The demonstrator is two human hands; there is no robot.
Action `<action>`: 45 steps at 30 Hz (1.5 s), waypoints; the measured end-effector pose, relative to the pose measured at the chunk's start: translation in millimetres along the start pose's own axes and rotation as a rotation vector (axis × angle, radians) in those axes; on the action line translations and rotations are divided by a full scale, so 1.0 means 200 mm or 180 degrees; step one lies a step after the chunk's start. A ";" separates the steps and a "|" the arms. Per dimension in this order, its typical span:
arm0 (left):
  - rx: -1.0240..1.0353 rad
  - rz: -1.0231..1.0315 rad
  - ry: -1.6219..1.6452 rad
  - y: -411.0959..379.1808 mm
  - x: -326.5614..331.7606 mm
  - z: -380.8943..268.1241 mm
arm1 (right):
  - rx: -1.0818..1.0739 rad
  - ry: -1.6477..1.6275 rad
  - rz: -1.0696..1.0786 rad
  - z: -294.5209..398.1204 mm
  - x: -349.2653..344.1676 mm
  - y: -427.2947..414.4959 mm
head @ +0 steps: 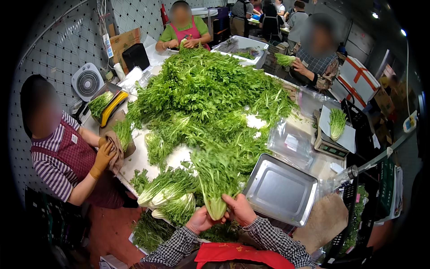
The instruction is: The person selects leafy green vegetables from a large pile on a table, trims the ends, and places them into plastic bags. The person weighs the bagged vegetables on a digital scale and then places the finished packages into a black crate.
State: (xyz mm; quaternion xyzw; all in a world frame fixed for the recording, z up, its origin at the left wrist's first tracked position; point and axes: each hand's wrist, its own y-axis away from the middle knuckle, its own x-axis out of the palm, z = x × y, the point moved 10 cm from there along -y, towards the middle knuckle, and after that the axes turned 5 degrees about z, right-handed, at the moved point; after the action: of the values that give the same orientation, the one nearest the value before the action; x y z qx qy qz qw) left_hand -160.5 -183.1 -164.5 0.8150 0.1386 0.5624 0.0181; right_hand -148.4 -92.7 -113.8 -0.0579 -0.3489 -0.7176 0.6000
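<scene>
Both my hands hold one head of frilly leafy greens [216, 181] by its pale base, leaves pointing away from me. My left hand [204, 218] cups the base from the left, fingers under it. My right hand [240, 209] grips the right side, thumb on the stems. Several trimmed heads with white bases [164, 198] lie together just left of my hands at the table's near edge. Beyond them rises a large heap of loose greens [208, 87]. An empty-looking metal tray [282, 190] lies to the right of my right hand.
Clear plastic bags [290, 143] and a scale [331, 134] bearing one head are on the right. A co-worker in a striped shirt [74, 158] stands left, wearing orange gloves; two more work across the table. A tape sealer [112, 109] stands at left. Below the near edge is a container of greens [153, 232].
</scene>
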 end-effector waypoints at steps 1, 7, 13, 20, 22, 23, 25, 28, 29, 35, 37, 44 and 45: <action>-0.0122 -0.0068 -0.0281 0.02 -0.01 0.02 | -0.0049 -0.0172 -0.0049 -0.02 -0.02 0.00; 0.0185 -0.0671 -0.0393 0.07 -0.02 -0.02 | -0.0717 -0.0387 -0.0481 -0.08 -0.10 0.02; 0.0889 -0.0739 -0.0574 0.03 -0.10 -0.25 | -0.0989 0.0437 -0.0351 -0.16 -0.06 0.09; 0.0987 -0.1098 -0.0996 0.03 -0.03 -0.30 | -0.0918 0.1716 -0.0415 -0.10 -0.07 0.15; 0.0883 -0.1223 -0.1256 0.04 0.03 -0.27 | -0.1263 0.1882 -0.0554 0.00 -0.05 0.18; 0.0781 -0.1194 -0.1388 0.04 0.03 -0.24 | -0.1316 0.1737 -0.0568 0.03 -0.05 0.18; 0.0594 -0.1152 -0.1643 0.06 -0.01 -0.19 | -0.1413 0.1454 -0.0571 0.07 -0.03 0.20; 0.0159 -0.1050 -0.1836 0.08 0.02 -0.15 | -0.1641 0.1657 -0.0601 0.09 -0.03 0.22; 0.0008 -0.1027 -0.1869 0.08 0.03 -0.15 | -0.1761 0.1834 -0.0618 0.10 -0.02 0.23; 0.0353 -0.0434 -0.2344 0.08 0.24 -0.22 | -0.1543 0.2537 -0.0541 0.06 0.01 0.23; 0.0585 -0.0298 -0.2333 0.11 0.34 -0.27 | -0.1665 0.2388 -0.0431 0.14 0.09 0.25; 0.0609 -0.0180 -0.2482 0.10 0.34 -0.26 | -0.1444 0.2878 -0.0140 0.04 0.10 0.23; 0.0734 -0.0126 -0.2541 0.09 0.37 -0.27 | -0.1571 0.3033 -0.0162 0.05 0.12 0.23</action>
State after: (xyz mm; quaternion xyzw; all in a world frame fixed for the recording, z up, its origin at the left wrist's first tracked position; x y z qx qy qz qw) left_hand -182.3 -188.2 -74.1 0.9629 0.1984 0.1825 -0.0102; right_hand -117.3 -108.2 -74.7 0.1433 0.1398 -0.7394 0.6428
